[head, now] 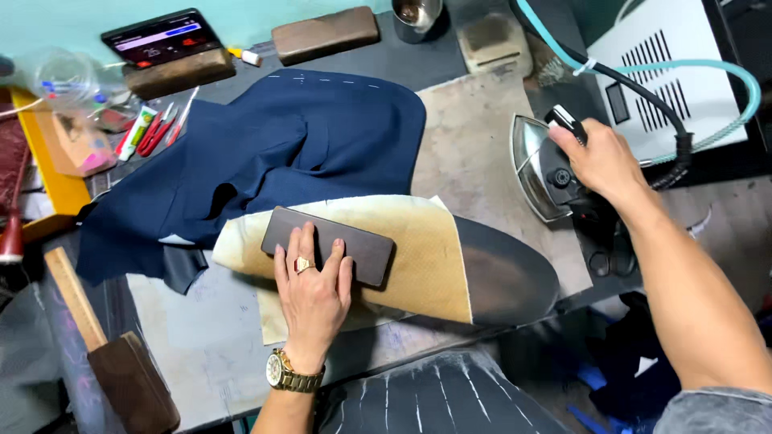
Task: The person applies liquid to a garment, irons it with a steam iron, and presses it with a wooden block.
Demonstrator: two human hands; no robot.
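Observation:
My left hand (312, 291) lies flat on a dark wooden block (362, 249) and presses it onto a beige pressing cloth (418, 241). The cloth covers part of a navy blue garment (297, 145) spread over a padded pressing board (507, 277). The hand has a ring on one finger and a gold watch at the wrist. My right hand (599, 161) grips the handle of a steam iron (539, 165) that stands tipped on its side at the right, its shiny soleplate facing left. A teal hose and a black cable (643, 80) run from the iron.
A white steam unit (683, 64) stands at the back right. More wooden blocks (326, 34) line the back edge, one bearing a phone (163, 36). A metal cup (416, 16), red pens (153, 133), a wooden clapper (121, 370) and a yellow tray (48, 177) are around.

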